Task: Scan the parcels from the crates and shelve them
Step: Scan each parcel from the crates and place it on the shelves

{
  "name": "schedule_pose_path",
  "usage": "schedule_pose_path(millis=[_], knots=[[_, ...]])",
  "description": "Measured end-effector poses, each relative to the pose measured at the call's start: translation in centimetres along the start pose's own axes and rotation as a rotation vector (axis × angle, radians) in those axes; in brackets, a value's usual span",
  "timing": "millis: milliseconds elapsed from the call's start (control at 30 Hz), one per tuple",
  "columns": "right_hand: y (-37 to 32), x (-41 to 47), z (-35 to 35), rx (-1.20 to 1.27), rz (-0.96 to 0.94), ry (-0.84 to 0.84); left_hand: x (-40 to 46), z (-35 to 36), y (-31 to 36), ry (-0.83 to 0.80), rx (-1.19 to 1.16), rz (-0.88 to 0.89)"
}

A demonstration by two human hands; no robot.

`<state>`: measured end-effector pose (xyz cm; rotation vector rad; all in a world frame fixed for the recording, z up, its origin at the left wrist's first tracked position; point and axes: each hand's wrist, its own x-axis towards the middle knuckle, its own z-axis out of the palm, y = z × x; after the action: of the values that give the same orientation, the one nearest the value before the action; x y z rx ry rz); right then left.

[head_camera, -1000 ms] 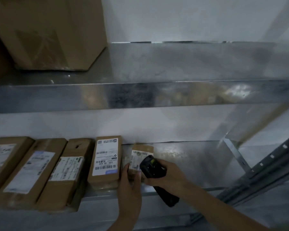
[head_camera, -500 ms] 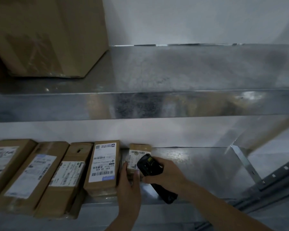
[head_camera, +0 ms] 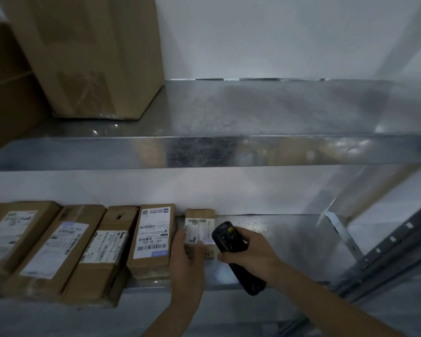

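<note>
A: Start at the left; what's already on the lower shelf (head_camera: 289,229)?

B: A row of parcels lying flat with labels up, side by side; the fourth parcel (head_camera: 153,237), with the big white label, ends the row; I judge those as scanned and put away, though nothing here proves the scan.

A: And next to it?

B: The small parcel (head_camera: 199,229), just beside that fourth one, near the back wall; the left hand (head_camera: 186,259) rests on its near left corner, fingers bent round the edge, thumb on top; it sits on the shelf but isn't let go.

A: The right hand (head_camera: 250,254)?

B: Curled round the black scanner (head_camera: 231,246), whose head lies over the small parcel's right edge; whether it's reading, I can't tell.

A: What's left?

B: Releasing this one; the shelf's right part is bare metal; the crates are out of view, so the count remaining is unknown.
</note>
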<state>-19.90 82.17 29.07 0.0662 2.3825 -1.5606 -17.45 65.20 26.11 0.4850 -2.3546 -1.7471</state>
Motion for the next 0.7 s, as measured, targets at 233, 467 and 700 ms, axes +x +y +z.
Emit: schedule_pose_path(millis=[233,467,700], knots=[[-4.0,-4.0,-1.6,-0.026,-0.019,0.019,-1.4,-2.8,4.1,-0.078,-0.117,0.052],[-11.5,-7.5,2.1,-0.087,-0.103,-0.013,-1.7,-11.6,8.0,-0.1,-0.168,0.076],[-21.5,-9.7,17.2,-0.119,-0.153,-0.214,-1.5,-31.3,6.5,0.048,-0.166,0.022]])
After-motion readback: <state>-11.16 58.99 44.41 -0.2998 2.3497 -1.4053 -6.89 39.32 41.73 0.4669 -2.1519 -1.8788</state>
